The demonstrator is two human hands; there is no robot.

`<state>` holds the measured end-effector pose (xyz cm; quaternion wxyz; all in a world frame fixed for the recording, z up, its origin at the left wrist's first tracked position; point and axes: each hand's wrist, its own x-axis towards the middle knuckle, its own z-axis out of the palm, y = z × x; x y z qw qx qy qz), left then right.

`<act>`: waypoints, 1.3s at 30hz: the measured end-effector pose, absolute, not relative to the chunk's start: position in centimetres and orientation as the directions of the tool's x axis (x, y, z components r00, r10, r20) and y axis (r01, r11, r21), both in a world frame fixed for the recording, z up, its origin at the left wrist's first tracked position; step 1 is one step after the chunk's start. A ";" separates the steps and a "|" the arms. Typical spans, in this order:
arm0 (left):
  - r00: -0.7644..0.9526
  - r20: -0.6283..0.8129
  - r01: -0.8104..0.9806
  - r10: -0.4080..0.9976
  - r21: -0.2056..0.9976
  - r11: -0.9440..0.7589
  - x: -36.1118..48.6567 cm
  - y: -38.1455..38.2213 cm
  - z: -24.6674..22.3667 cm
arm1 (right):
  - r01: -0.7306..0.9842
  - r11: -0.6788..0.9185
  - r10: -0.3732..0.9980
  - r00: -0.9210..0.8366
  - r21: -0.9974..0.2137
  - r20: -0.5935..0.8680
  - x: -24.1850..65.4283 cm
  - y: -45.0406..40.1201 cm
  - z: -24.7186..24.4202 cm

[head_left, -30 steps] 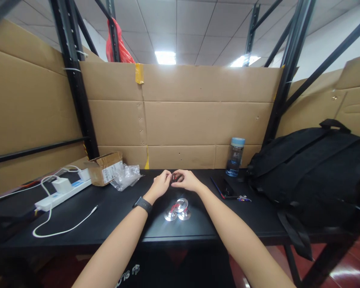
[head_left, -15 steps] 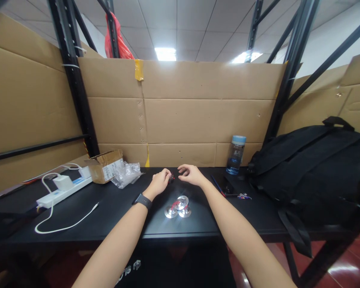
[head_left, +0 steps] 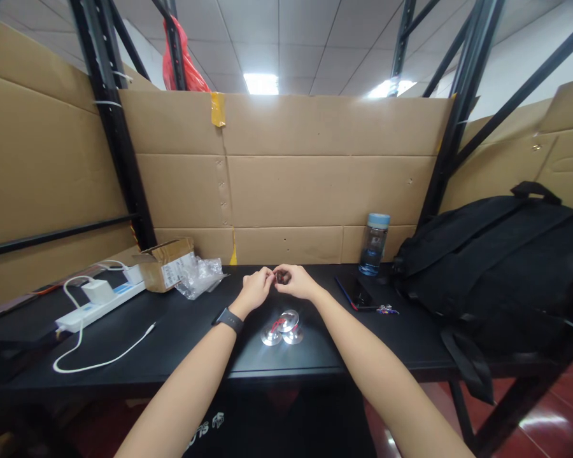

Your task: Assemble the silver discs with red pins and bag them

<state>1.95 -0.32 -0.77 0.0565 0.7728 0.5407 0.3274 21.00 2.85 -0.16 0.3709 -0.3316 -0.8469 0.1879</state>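
Observation:
My left hand (head_left: 258,287), with a dark watch (head_left: 228,319) on its wrist, is closed in a pinch above the black table. Between its fingertips and those of my right hand (head_left: 297,282) is a small dark thing with some red (head_left: 282,277). The fingers cover most of it, and I cannot make out its kind. My right hand is curled round its right side, thumb and fingers nearly meeting my left hand. Nearer to me on the table lie several clear, shiny round discs with red parts (head_left: 289,322), resembling suction cups. They overlap, and neither hand touches them.
Left on the table are a white power strip (head_left: 100,307) with a cable, an open cardboard box (head_left: 165,267) and clear plastic wrap (head_left: 200,278). To the right stand a water bottle (head_left: 374,245), a phone (head_left: 356,291), keys (head_left: 388,310) and a black backpack (head_left: 496,273). Cardboard (head_left: 286,191) walls the back.
My right hand has moved left and closed in on the small dark thing at my left fingertips. The left hand has stayed nearly in place. The discs have not moved.

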 end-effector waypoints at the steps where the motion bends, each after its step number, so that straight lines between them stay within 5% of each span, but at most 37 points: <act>1: 0.203 0.443 0.807 0.873 0.430 -0.405 2.0 -0.3 -0.8 | 0.431 0.711 0.700 -0.509 -0.556 0.501 21.1 2.8 -0.1; 13: 0.093 0.410 0.912 0.907 0.332 -0.243 -1.2 0.8 -1.3 | 0.693 0.543 0.819 -0.310 -0.475 0.483 25.9 5.1 0.9; 21: 0.090 0.387 0.915 0.918 0.331 -0.230 -1.0 0.1 -1.5 | 0.814 0.395 0.918 -0.331 -0.425 0.218 28.2 6.5 -0.3; 24: 0.184 0.383 0.864 0.905 0.376 -0.334 -0.5 -0.5 -0.6 | 0.827 0.374 0.927 -0.346 -0.419 0.146 28.2 6.7 -0.7; 30: 0.641 0.217 0.549 0.736 0.541 -0.637 1.4 -2.5 1.0 | 0.838 0.368 0.925 -0.374 -0.403 0.069 28.1 6.4 -0.6; 39: 0.777 0.058 0.415 0.627 0.702 -0.579 1.3 -2.2 0.0 | 0.838 0.389 0.920 -0.377 -0.383 0.109 27.8 6.3 -0.3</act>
